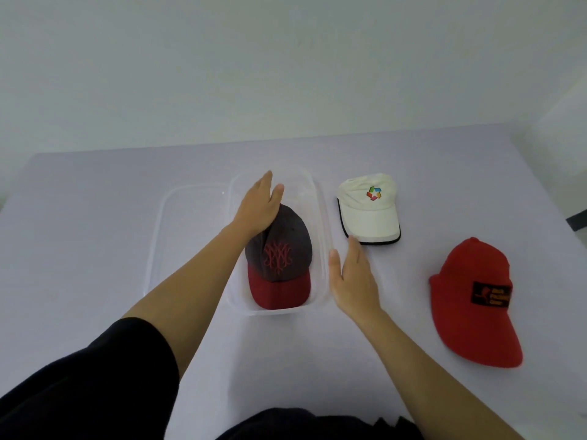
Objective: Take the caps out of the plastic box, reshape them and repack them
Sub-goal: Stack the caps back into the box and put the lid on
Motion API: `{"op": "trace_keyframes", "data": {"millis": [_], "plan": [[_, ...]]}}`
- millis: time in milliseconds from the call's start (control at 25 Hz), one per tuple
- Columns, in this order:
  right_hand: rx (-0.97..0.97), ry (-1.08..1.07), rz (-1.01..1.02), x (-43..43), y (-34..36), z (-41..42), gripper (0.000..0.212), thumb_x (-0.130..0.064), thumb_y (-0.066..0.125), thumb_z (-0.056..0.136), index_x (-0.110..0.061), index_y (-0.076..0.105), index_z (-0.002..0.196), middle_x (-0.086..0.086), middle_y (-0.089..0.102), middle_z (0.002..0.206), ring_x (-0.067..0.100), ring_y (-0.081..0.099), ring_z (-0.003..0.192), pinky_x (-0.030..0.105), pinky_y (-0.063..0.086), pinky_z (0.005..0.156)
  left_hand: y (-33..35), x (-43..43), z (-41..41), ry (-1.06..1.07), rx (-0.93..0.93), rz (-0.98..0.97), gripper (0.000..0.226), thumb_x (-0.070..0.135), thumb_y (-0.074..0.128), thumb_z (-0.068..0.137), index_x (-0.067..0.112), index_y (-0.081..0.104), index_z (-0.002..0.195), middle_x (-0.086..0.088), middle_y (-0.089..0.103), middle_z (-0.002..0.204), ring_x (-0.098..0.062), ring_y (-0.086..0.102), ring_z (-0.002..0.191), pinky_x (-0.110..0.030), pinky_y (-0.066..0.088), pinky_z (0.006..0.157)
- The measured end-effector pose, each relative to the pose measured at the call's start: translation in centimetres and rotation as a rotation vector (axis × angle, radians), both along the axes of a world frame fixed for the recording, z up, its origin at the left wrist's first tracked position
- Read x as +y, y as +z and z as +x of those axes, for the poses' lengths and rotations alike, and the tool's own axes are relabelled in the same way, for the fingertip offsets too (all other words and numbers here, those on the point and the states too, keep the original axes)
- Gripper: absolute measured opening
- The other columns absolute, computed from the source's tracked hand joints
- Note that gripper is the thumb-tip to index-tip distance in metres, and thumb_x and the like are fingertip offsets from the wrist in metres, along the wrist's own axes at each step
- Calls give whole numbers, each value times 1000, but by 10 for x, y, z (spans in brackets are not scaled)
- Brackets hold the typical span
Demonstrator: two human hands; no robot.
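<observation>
Clear plastic box [320,217] sits mid-table [95,217], long axis near–far. It holds one cap: grey cap with red brim [279,258], crown toward the far end, brim pointing at you, long axis in line with the box. Clear lid [187,217] lies flat on the table just left of the box, touching or overlapping its left wall.

Your left hand [259,208] lies flat on the far part of the grey crown, fingers extended and together, nothing gripped. Your right hand [354,277] is open, palm facing the box's right wall, just beside it; contact cannot be told.

White cap [370,208] sits right of the box, brim toward you. Red cap [473,300] lies nearer and further right, brim pointing near-right.
</observation>
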State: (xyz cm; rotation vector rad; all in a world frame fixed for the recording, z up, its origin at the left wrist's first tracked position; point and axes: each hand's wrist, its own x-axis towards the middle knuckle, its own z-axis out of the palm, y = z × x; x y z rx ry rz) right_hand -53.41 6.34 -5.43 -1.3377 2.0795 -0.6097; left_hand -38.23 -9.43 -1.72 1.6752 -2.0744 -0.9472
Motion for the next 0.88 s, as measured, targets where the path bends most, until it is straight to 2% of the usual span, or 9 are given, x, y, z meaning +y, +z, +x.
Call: {"op": "trace_keyframes", "data": {"millis": [200,280,400,520,600,680,760,880], "plan": [[12,-99,-142,9,6,-61,62,-40,31,98,-12,10,149,6,10,158,19,8,145,31,11,115,31,30,-94,-196,130,-57,56,37,31,101,8,20,148,-8,25,155,-20,23,143,-28,16,114],[54,-172,-180,23,3,-99,62,-37,35,97,-8,14,148,11,14,157,22,10,145,32,9,116,28,50,-141,-249,204,38,55,38,32,100,10,25,147,-6,30,154,-19,27,141,-27,20,112],[128,-312,-144,54,-7,-163,67,-34,45,94,-3,16,146,18,18,155,28,13,144,40,12,118,12,82,-202,-280,241,250,53,44,32,99,9,43,137,-6,46,143,-22,38,134,-24,26,105],[129,-366,-29,88,-17,-220,95,-45,65,81,-6,8,147,16,12,156,30,13,144,44,16,117,-13,109,-243,-322,163,385,53,52,36,95,12,46,128,5,53,129,-21,43,125,-31,30,103],[-9,-360,67,101,-22,-250,118,-54,76,65,-12,2,148,11,5,157,27,9,144,46,17,117,-25,123,-264,-297,165,567,74,59,46,88,12,30,143,-1,40,146,-21,39,133,-39,35,103],[-168,-304,121,103,-26,-270,134,-55,84,50,-18,1,148,7,12,156,24,16,143,47,22,116,-31,134,-281,-230,252,813,81,57,60,81,21,24,144,-1,36,147,-24,40,130,-53,41,96],[-226,-254,117,100,-30,-275,140,-59,87,36,-25,8,147,2,30,148,20,31,136,47,32,111,-36,140,-292,-166,369,956,69,44,69,80,25,32,135,2,44,133,-25,45,120,-64,40,93],[-215,-252,87,98,-39,-272,132,-60,86,33,-24,20,143,0,37,138,21,37,129,47,37,107,-45,141,-297,-22,469,1035,71,29,77,76,28,37,135,-1,47,134,-31,46,122,-73,36,92]]}}
